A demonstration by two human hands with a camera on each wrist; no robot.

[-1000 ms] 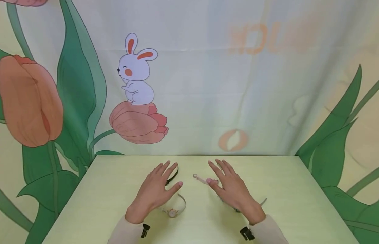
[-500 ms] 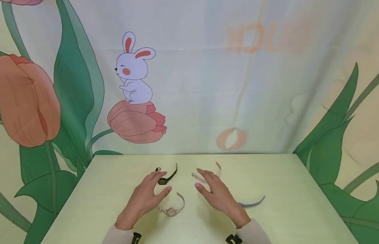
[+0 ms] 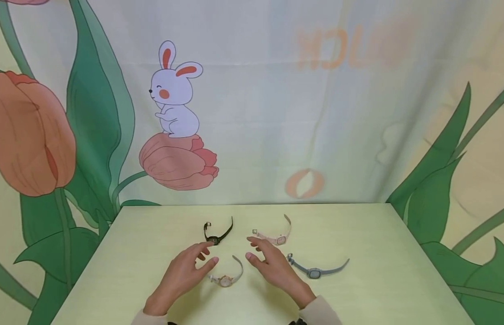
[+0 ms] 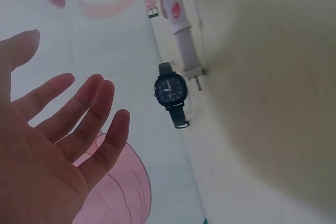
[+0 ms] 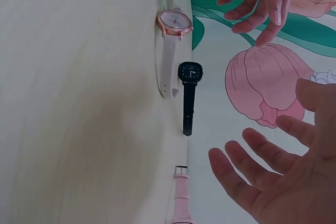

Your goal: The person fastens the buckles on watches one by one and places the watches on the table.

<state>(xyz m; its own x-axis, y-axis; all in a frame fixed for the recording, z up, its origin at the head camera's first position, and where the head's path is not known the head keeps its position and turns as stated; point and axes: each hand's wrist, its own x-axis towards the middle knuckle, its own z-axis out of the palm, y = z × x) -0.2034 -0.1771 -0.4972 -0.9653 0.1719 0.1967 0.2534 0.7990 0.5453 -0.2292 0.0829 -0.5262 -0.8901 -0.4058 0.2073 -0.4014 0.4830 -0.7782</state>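
Both hands hover over the table with relaxed, slightly bent fingers and hold nothing. In the head view the left hand [image 3: 186, 271] is nearest a black wristwatch [image 3: 213, 239] and a white-strapped watch with a rose-gold case [image 3: 225, 281]. The right hand [image 3: 276, 268] is between a pink watch [image 3: 280, 239] and a grey-blue watch [image 3: 314, 273]. All these watches lie with straps unfastened. The left wrist view shows the black watch [image 4: 170, 88] beyond the fingertips. In the right wrist view the white strap [image 5: 169, 61] and the pink strap [image 5: 181, 192] are visible.
The pale yellow-green table [image 3: 377, 234] ends at a back edge against a printed curtain [image 3: 252, 113]. The curtain carries tulips, leaves and a white rabbit [image 3: 180, 119].
Both hands have drawn back toward the person and slightly left, fingers bending more. The black, pink and grey-blue watches have come into fuller view. The watches appear to stay in place.
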